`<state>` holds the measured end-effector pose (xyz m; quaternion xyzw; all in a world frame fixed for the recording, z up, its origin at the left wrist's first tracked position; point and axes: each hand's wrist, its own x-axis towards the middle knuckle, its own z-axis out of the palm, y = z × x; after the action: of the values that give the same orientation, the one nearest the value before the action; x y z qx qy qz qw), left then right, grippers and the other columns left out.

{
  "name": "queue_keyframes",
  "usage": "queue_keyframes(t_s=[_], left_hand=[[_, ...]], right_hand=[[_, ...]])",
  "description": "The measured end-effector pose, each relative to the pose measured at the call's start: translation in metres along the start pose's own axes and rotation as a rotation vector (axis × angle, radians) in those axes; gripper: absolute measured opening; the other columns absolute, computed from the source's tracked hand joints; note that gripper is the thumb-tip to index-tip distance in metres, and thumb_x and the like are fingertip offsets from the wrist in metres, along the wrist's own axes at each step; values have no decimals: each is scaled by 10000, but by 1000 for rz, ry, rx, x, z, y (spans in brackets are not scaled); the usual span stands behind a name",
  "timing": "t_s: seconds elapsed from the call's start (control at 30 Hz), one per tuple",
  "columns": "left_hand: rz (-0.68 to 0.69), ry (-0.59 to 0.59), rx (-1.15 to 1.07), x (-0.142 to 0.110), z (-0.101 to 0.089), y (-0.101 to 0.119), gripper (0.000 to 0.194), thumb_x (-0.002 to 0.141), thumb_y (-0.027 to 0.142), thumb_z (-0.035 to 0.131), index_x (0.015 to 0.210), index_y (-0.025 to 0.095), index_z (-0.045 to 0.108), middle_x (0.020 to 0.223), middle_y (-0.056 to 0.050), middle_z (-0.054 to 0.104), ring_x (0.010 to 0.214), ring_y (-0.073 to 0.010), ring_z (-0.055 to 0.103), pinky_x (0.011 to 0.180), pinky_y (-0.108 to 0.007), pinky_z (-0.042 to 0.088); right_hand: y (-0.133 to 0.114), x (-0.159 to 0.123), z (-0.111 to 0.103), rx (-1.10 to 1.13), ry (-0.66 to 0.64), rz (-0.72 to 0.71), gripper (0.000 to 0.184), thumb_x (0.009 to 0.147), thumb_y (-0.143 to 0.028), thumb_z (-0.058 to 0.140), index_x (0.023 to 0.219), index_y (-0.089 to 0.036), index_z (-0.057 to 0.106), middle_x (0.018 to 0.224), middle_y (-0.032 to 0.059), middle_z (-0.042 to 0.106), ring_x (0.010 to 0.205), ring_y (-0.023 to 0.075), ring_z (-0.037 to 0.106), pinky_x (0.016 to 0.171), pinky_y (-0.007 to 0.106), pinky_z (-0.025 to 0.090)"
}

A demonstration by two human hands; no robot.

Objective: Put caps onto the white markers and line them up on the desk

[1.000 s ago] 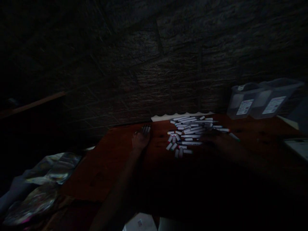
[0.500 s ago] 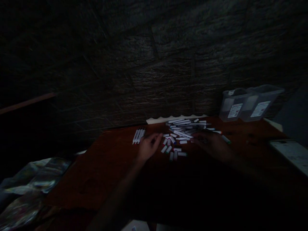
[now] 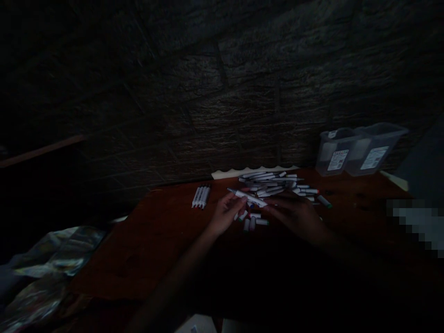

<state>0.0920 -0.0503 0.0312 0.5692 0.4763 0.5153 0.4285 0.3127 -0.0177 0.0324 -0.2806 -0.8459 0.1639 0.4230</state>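
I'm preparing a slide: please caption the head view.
The left hand grips a white marker, the right hand at its end, near loose marker caps.

Dark tabletop (image 3: pixel 138 240), details lost

The right hand (image 3: pixel 300 212) sinks into shadow; its grip on the marker's (image 3: pixel 247 197) end is unclear. The left hand (image 3: pixel 225 216) partly hides loose caps (image 3: pixel 262 222). Near the tabletop's far right corner, bin labels (image 3: pixel 338 160) are unreadable. Coarse blocks obscure a pale object (image 3: pixel 419 224) toward the right edge. Left, the frame cuts off plastic bags (image 3: pixel 58 259).
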Motion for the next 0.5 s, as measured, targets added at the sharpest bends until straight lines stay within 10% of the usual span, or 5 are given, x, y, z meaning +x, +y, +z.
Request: queue_keyframes(t_s=[0.17, 0.3, 0.5], left_hand=[[-11, 106, 53, 6, -20, 6, 476, 820, 572, 611, 1057, 162, 657, 648, 12, 584, 542, -95, 495, 531, -214, 400], [93, 394, 609, 8, -65, 13, 448, 823, 571, 598, 976, 162, 697, 812, -36, 688, 702, -144, 604, 656, -238, 457], [-186, 443, 1272, 11, -97, -1, 441, 875, 576, 506, 1067, 241, 719, 918, -88, 751, 860, -260, 689, 734, -315, 476]], right_hand=[[0, -5, 1, 30, -33, 45, 228, 898, -325, 609, 1099, -257, 694, 1057, 26, 747, 926, 183, 701, 813, 312, 565], [3, -6, -3, 8, -22, 103, 217, 897, -363, 599, 1053, -256, 707, 970, 22, 765, 831, 187, 719, 740, 306, 575], [7, -3, -5, -30, 14, 145, 211, 900, -347, 575, 993, -225, 721, 936, 32, 771, 810, 196, 725, 698, 301, 576]])
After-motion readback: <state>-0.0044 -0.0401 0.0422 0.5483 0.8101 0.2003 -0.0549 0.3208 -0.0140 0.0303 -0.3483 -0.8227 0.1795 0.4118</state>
